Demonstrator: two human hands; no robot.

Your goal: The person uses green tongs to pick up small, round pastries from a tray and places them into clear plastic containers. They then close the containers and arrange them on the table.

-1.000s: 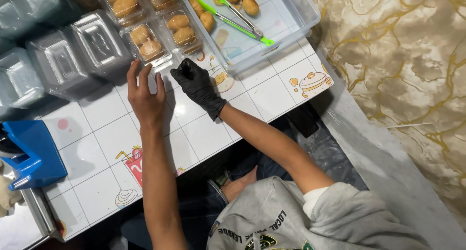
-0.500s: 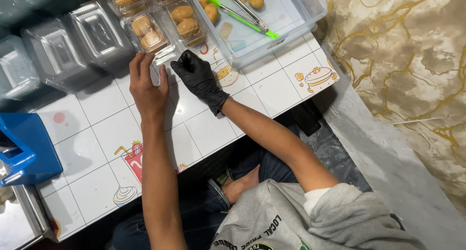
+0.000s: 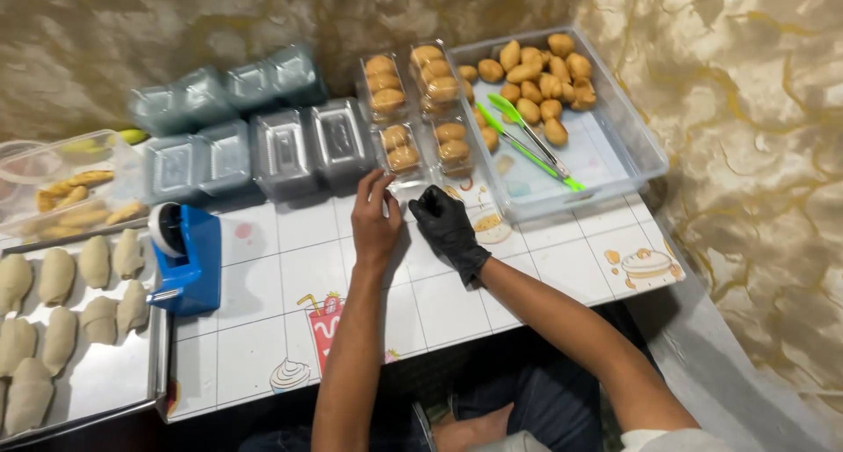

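Both hands meet at the near end of a clear plastic box holding 2 golden pastries, which stands on the tiled tabletop just in front of the person. The bare left hand has its fingers curled narrowly against the box's near edge, touching it. The black-gloved right hand is bunched close beside it, fingertips at the same edge; whether it pinches something small there I cannot tell.

Compared with 1 second ago, the view has swung wider and the hands have drawn a little nearer each other at the box's end, which suggests the work on this box's closure is still in hand.

Beside it stand 3 more filled clear boxes. To the right, a large clear tub holds loose pastries and green tongs. To the left sit stacked empty boxes, a blue tape dispenser and a metal tray of pale uncooked pastries.
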